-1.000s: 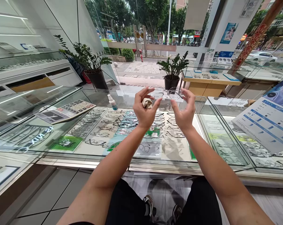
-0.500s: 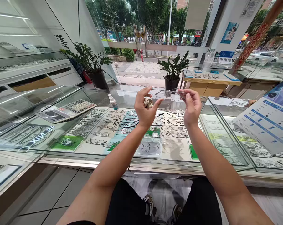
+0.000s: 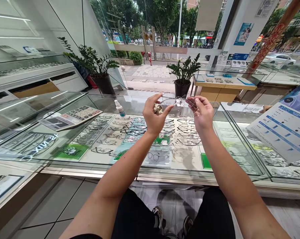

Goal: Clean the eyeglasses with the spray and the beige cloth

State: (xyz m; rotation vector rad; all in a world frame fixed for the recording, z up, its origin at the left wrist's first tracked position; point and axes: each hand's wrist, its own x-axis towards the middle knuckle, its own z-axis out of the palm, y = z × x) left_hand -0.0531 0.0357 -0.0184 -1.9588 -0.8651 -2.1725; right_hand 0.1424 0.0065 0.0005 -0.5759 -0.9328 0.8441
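Note:
I hold a pair of thin-rimmed clear glasses (image 3: 178, 100) up in front of me, above the glass counter (image 3: 130, 106). My left hand (image 3: 154, 114) pinches the left lens rim between thumb and fingers, with a small crumpled beige cloth (image 3: 157, 108) tucked against its palm. My right hand (image 3: 202, 113) is closed on the right end of the frame, fingers curled round it.
A small spray bottle (image 3: 119, 108) and a calculator (image 3: 75, 115) sit on the counter top to the left. Several rows of glasses (image 3: 137, 132) lie inside the case below. Two potted plants (image 3: 183, 74) stand behind. A leaflet board (image 3: 284, 129) leans at right.
My right hand has turned and closed from an open palm onto the right end of the frame. The glasses shifted slightly; my left hand stayed nearly still.

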